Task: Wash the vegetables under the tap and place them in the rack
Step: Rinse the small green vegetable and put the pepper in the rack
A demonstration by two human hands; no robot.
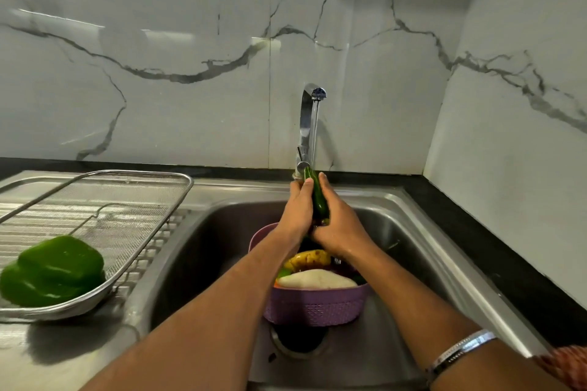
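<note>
A long dark green vegetable (317, 197), a cucumber by the look of it, stands nearly upright under the tap (309, 124), its top end right in the thin stream of water. Both hands close around it over the sink (422, 222): the left hand (297, 209) wraps its fingers along the left side, and the right hand (338, 225) clasps the lower part from the right, fingers curled round it. Just below the hands sits a purple basket (314, 305) inside the basin, holding more produce: a yellowish piece (306, 259), a pale white one (316, 279) and bits of green at the edge that I cannot make out. Beneath the basket the drain (298, 343) shows dark. Off to the left, on the ribbed draining board (25, 216), lies a metal mesh rack (127, 200) with a green bell pepper (54, 270) resting in its near corner. A silver bangle (460, 352) circles the right wrist. Marble-patterned tiles (190, 41) rise behind.
</note>
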